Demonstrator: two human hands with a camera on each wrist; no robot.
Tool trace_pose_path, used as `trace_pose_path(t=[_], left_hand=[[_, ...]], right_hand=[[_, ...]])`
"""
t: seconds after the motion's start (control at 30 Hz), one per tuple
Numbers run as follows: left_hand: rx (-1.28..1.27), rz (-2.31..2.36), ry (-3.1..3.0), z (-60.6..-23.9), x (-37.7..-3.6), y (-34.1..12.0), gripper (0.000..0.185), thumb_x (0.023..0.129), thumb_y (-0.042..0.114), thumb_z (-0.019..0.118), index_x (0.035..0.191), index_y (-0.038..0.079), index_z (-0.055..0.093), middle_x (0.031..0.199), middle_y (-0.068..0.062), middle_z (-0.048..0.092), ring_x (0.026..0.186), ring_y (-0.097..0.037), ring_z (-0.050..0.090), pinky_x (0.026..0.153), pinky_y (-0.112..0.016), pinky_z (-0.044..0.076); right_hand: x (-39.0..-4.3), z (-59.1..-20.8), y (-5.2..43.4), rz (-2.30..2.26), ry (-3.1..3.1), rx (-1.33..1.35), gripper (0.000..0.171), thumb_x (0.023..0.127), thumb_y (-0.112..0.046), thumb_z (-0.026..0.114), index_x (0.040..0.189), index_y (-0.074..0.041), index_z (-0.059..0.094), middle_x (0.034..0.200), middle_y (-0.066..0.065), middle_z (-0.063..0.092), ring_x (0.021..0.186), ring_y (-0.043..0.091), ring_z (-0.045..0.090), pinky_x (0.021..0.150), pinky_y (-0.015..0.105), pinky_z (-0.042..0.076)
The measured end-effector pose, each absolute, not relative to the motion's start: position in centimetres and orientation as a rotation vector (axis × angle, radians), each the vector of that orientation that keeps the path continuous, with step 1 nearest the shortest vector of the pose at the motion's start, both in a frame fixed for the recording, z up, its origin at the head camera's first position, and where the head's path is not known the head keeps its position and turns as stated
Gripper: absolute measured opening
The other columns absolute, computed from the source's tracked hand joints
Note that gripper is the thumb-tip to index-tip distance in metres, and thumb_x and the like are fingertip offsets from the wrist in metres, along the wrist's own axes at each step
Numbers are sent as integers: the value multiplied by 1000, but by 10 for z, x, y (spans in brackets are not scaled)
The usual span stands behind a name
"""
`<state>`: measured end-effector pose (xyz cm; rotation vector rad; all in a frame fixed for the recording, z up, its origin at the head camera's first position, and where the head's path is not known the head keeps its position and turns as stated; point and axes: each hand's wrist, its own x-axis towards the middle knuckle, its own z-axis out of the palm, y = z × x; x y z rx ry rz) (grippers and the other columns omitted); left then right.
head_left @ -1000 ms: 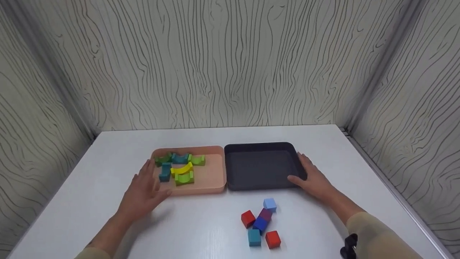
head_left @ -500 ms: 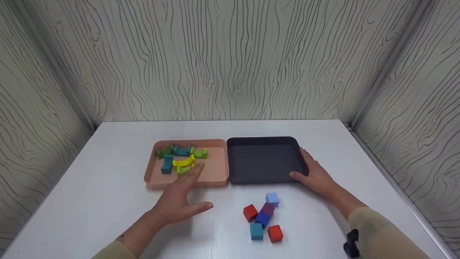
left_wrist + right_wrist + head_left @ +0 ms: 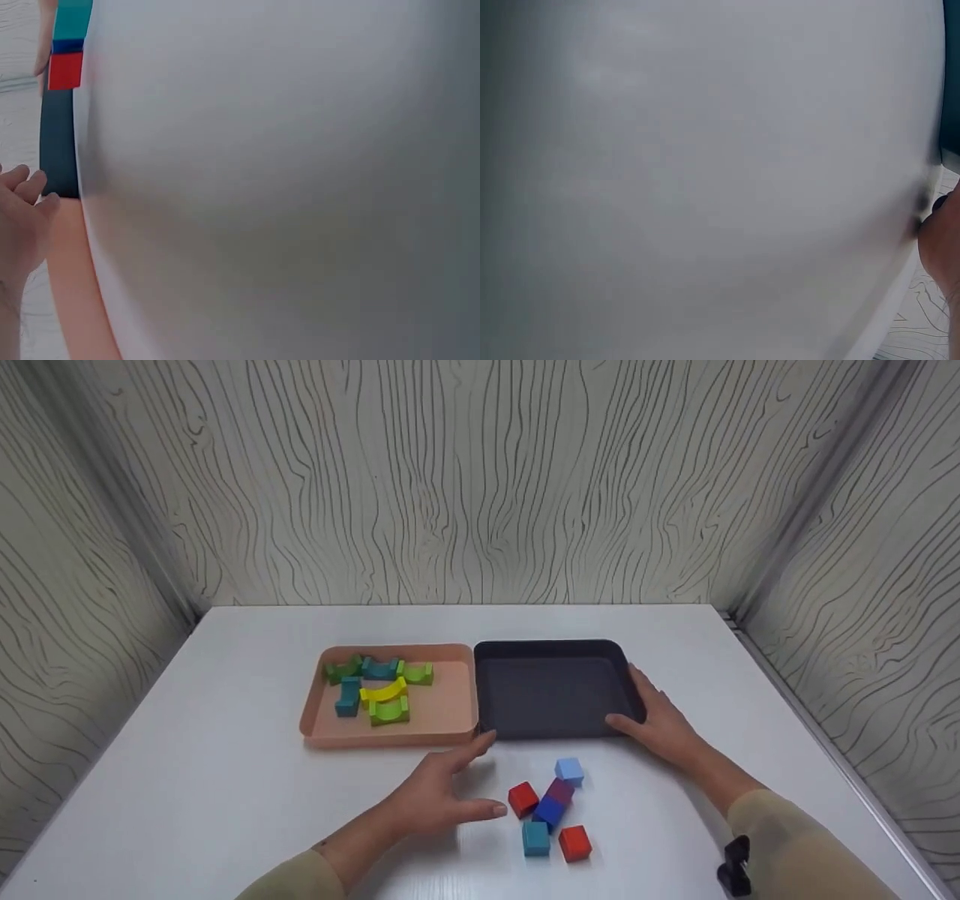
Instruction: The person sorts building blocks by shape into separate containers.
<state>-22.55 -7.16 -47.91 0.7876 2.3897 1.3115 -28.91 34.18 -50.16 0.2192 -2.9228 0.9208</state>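
— Black plastic tray (image 3: 553,690), the square one, was still without any block inside when we looked at it. We saw only its dark floor.

— Yes, and the salmon-pink square tray (image 3: 442,718) touching it on the left held the arch-shaped wooden blocks (image 3: 377,690), green, teal and yellow, all gathered in its far left part. So we judged that the arches were already sorted.

— And the cubes? We counted six small wooden cubes (image 3: 551,814) on the white table (image 3: 225,780), in front of the black tray: two red, two blue of different shade, one teal, one purple. Some of them touched each other. None was lifted.

— Then, by our judgement, the part with the cubes was not begun. All six remained to be moved, if the black tray was meant for them.

— What did we see of the left hand (image 3: 439,799)?

— It was low over the table just in front of the place where the two trays meet. Its fingers were spread and almost straight, and it held nothing. The thumb tip was just beside the nearer red cube (image 3: 523,799); we could not tell if it touched.

— And the right hand (image 3: 660,724)?

— It rested against the right near corner of the black tray, fingers stretched along the rim, thumb on the front edge. It steadied the tray without really closing around it.

— The wrist views gave us mostly the blurred white table, so we took nothing more from them.
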Motion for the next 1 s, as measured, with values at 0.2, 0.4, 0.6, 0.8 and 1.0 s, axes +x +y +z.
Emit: trace_pose_path(t=[0.2, 0.4, 0.6, 0.8, 1.0], left_hand=[[742, 1455, 2204, -488, -228, -56, 87, 90, 44, 84, 164, 23, 43, 160, 6, 52, 148, -13, 48, 119, -49, 40], [701, 1490, 2170, -493, -229, -47, 81, 89, 36, 86, 160, 23, 50, 151, 10, 60, 142, -8, 53, 119, -45, 42], [686, 1465, 2206, -499, -228, -41, 75, 88, 33, 89, 155, 24, 57, 145, 15, 64, 139, -7, 55, 117, -43, 44], [695, 1444, 2245, -505, -226, -37, 66, 88, 32, 89, 149, 28, 64, 141, 18, 65, 138, -8, 56, 117, -43, 45], [732, 1417, 2301, -508, -224, -37, 60, 89, 34, 89, 145, 26, 68, 138, 19, 67, 140, -14, 55, 119, -49, 42]], right_hand=[[-291, -504, 342, 922, -2927, 208, 107, 98, -54, 71, 170, -6, 9, 172, 29, 18, 156, 54, 19, 127, 64, 8], [-293, -503, 342, 916, -2957, 173, 108, 98, -56, 70, 171, -8, 7, 172, 29, 16, 155, 57, 15, 125, 69, 10], [-291, -501, 341, 923, -2984, 122, 108, 98, -58, 69, 172, -12, 4, 173, 30, 14, 155, 60, 11, 123, 72, 12], [-291, -502, 341, 942, -2968, 126, 108, 98, -56, 70, 171, -11, 4, 172, 31, 15, 155, 61, 10, 123, 72, 12], [-290, -501, 340, 942, -2977, 110, 107, 99, -57, 68, 172, -13, 4, 173, 29, 14, 153, 65, 7, 121, 76, 13]])
